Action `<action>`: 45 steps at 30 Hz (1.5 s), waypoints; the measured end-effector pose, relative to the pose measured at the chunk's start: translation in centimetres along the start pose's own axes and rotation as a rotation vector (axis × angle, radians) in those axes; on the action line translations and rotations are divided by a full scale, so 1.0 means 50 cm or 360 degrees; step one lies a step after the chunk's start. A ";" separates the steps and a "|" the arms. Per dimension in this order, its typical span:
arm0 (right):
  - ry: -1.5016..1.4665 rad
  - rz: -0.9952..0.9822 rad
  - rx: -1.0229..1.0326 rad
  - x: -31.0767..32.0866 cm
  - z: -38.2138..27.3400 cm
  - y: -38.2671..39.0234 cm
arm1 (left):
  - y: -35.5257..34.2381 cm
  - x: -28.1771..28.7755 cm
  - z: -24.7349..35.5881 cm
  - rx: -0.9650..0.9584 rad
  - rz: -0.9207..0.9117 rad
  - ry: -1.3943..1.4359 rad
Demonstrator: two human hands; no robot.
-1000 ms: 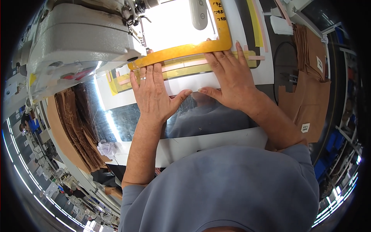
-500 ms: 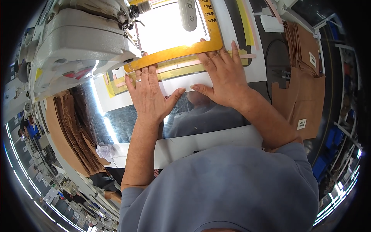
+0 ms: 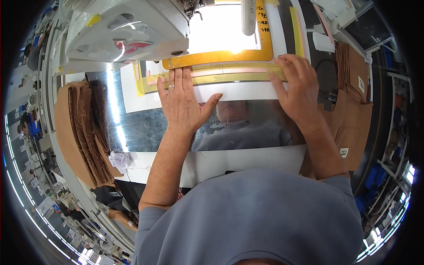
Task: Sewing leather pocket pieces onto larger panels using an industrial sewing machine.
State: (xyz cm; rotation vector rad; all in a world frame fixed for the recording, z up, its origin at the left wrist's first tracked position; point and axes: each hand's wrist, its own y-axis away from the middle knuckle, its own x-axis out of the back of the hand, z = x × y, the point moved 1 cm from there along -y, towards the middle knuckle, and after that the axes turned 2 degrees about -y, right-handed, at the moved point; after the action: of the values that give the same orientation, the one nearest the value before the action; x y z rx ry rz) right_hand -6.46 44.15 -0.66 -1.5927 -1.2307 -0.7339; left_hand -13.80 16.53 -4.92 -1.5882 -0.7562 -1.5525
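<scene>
My left hand [image 3: 183,104] lies flat, its fingertips at the lower edge of an orange-yellow frame [image 3: 221,58] and its thumb stretched out to the side. It rests over a white sheet [image 3: 238,92] that carries yellow strips [image 3: 212,80] and pale pink strips. Near the frame's lower right corner my right hand [image 3: 299,86] is raised a little, fingers bent and thumb apart, with nothing visible in it. The bright white area inside the frame is overexposed. A sewing machine head [image 3: 128,37] hides the frame's upper left part.
A white oblong device with buttons [image 3: 249,20] hangs over the frame. Shiny metal plate [image 3: 251,121] covers the near table. Brown pieces are stacked at left [image 3: 77,132], and more brown pieces [image 3: 351,128] hang at right. A crumpled white cloth [image 3: 120,160] lies near the left edge.
My right hand has come off the frame's edge and moved right, its fingers now bent. The left hand stays at the frame. The whole view has shifted somewhat.
</scene>
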 end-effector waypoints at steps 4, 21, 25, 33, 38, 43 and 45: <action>-0.0300 0.0143 0.0360 -0.020 -0.028 -0.098 | 0.009 -0.002 0.001 0.0001 0.0106 0.0038; -0.0704 -0.0756 0.0352 -0.204 -0.097 -0.316 | 0.002 0.005 -0.006 -0.0187 -0.0027 0.0258; -0.0618 -0.0763 0.0303 -0.209 -0.107 -0.321 | -0.011 0.003 -0.007 -0.0172 -0.0006 0.0294; -0.0601 -0.0767 0.0436 -0.221 -0.098 -0.326 | -0.015 0.003 -0.002 -0.0160 -0.0010 0.0205; -0.0408 -0.0600 0.0561 -0.217 -0.057 -0.344 | -0.013 0.007 -0.007 -0.0130 -0.0017 0.0227; -0.0766 -0.0044 0.0199 -0.270 -0.023 -0.327 | -0.025 0.010 -0.001 -0.0132 -0.0093 0.0205; -0.1001 0.0265 -0.0002 -0.276 -0.010 -0.317 | -0.028 0.009 -0.002 -0.0105 -0.0171 0.0174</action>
State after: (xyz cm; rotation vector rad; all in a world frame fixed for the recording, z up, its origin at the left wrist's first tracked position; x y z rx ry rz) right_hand -25.69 39.12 -7.45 -1.9761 -1.5024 -0.1165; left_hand -15.00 17.13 -4.32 -1.5174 -0.7469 -1.7433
